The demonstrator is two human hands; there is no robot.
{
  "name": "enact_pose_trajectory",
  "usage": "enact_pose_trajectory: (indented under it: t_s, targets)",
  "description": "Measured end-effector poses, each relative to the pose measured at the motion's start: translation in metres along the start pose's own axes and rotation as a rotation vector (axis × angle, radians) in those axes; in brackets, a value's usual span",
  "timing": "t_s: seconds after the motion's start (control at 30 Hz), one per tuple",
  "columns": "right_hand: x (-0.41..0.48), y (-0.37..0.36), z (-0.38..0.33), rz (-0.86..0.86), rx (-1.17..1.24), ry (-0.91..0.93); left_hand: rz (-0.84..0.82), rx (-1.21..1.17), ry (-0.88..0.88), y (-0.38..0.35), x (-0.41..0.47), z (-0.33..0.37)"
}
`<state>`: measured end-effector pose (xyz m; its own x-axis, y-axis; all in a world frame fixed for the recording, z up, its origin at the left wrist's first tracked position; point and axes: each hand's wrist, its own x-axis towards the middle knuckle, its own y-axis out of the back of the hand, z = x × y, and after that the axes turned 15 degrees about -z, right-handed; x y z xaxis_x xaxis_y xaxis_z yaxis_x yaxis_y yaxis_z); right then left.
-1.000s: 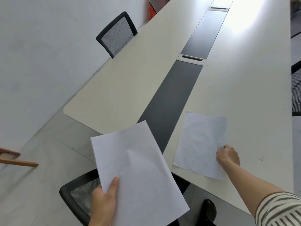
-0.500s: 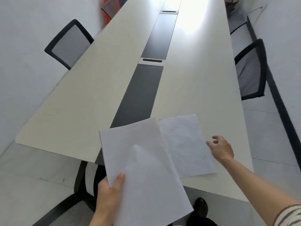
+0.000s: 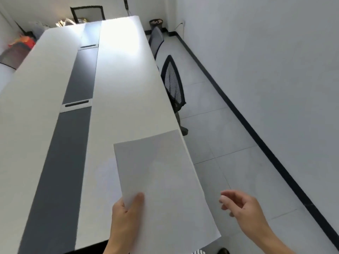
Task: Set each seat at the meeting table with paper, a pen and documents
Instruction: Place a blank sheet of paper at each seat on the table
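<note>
**Left hand** (image 3: 126, 217): grips the paper stack (image 3: 161, 180) at its near-left corner, thumb on top, fingers underneath. Stack is held in the air, tilted, above the near right corner of the desk (image 3: 128, 88). Its right part overhangs the desk's right edge & the floor tiles. Top sheet looks blank.

**Right hand** (image 3: 242, 208): holds nothing, fingers loosely spread & part bent. It is clear of the stack's right edge, over the floor beyond the desk's right edge. Slight motion blur.

**Desk:** long, white, w/ dark grey strip (image 3: 73, 143) down the ctr. Two cable slots in the strip, one nr mid-length (image 3: 77, 104), one further on (image 3: 89, 46). Faint paler patch (image 3: 105, 180) on the desktop just left of the stack & partly under it: poss. a flat sheet, too washed out to confirm. Strong glare on far half.

**Seating:** black mesh chair (image 3: 173, 85) at the right edge, close to the desk. 2nd chair (image 3: 156, 39) further along the same edge, 3rd chair (image 3: 88, 13) at the far end.

**Other:** dark bin (image 3: 156, 23) on the floor by the far right corner. Orange item (image 3: 23, 43) off the far left corner, cannot identify
</note>
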<state>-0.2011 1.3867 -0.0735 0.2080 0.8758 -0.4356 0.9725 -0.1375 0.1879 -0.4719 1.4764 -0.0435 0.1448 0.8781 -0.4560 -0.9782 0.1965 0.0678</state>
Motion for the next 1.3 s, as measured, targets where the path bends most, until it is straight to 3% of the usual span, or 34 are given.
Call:
enact_pose_trajectory:
  t_s: [0.23,0.37,0.67,0.93,1.13,1.3]
  targets:
    - [-0.021,0.147,0.029,0.146,0.055,-0.017,-0.057,0.075,0.012,-0.149,0.018,0.012]
    - [-0.001,0.196,0.031,0.191,0.084,-0.021,-0.080,0.122,-0.011,-0.194,0.039,0.028]
    - [0.122,0.281,0.003,0.224,0.050,-0.040,-0.100,0.060,-0.003,-0.286,0.176,0.072]
    - [0.235,0.348,-0.070,0.208,0.056,-0.019,-0.199,-0.011,-0.050,-0.349,0.289,0.182]
    - [0.334,0.383,-0.093,0.122,0.058,-0.085,-0.062,-0.055,-0.038,-0.370,0.359,0.222]
    - [0.457,0.427,-0.132,-0.006,0.009,-0.056,0.145,-0.056,-0.013,-0.396,0.427,0.249]
